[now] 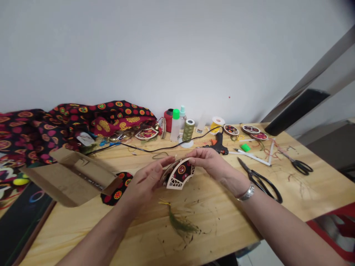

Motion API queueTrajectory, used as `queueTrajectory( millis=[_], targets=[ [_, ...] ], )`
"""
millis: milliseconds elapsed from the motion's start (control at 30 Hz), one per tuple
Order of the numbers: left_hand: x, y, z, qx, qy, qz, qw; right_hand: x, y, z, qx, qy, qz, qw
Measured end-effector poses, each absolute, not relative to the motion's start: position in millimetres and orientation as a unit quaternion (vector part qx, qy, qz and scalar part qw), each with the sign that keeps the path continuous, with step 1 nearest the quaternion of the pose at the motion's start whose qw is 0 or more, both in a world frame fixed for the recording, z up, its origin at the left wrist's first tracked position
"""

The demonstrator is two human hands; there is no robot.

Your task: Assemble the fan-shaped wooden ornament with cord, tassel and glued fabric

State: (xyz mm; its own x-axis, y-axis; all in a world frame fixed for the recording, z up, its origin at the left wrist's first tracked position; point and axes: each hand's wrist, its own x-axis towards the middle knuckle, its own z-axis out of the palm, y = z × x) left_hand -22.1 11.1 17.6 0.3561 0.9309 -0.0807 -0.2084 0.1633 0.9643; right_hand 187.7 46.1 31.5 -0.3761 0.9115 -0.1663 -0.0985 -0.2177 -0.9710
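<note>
Both my hands hold a small fan-shaped wooden ornament (pixel 180 173) faced with black fabric dotted red and orange, just above the wooden table (pixel 227 218). My left hand (pixel 148 181) grips its left side, fingers curled round the edge. My right hand (pixel 209 160) pinches its upper right edge; a metal bracelet sits on that wrist. A green and yellow tassel (pixel 180 221) lies on the table right below the ornament.
An open cardboard box (pixel 69 175) and a fabric scrap (pixel 118 188) lie at the left, patterned cloth (pixel 69 125) behind. Thread spools (pixel 188 130), glue bottles (pixel 175 125), a glue gun (pixel 219 144) with its cord, two scissors (pixel 260 181) and finished ornaments (pixel 251 129) lie further back and right.
</note>
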Motion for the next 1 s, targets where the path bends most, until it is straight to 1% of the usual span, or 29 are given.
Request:
queueTrajectory(
  millis=[133,233,333,400,600,800,1000],
  targets=[
    [-16.4,11.0,13.8,0.516,0.417,0.383,0.642,180.6,50.9,31.9,-0.451,-0.509,0.628,0.378],
    [-15.1,10.0,9.2,0.556,0.47,0.383,0.568,177.1,52.0,28.6,-0.456,-0.52,0.613,0.381],
    [-15.4,9.8,5.3,0.61,0.489,0.367,0.505,176.0,51.9,23.3,-0.462,-0.512,0.604,0.4],
    [-15.0,9.8,4.9,0.614,0.491,0.354,0.507,175.8,51.3,20.4,-0.468,-0.502,0.599,0.412],
    [-10.4,9.1,7.7,0.555,0.484,0.347,0.581,174.3,48.4,14.7,-0.47,-0.48,0.606,0.427],
    [-11.5,10.4,7.8,0.559,0.472,0.382,0.564,182.0,50.2,11.2,-0.436,-0.467,0.624,0.449],
    [-13.5,13.1,9.2,0.579,0.487,0.392,0.523,189.0,49.4,15.6,-0.453,-0.485,0.605,0.441]
  ],
)
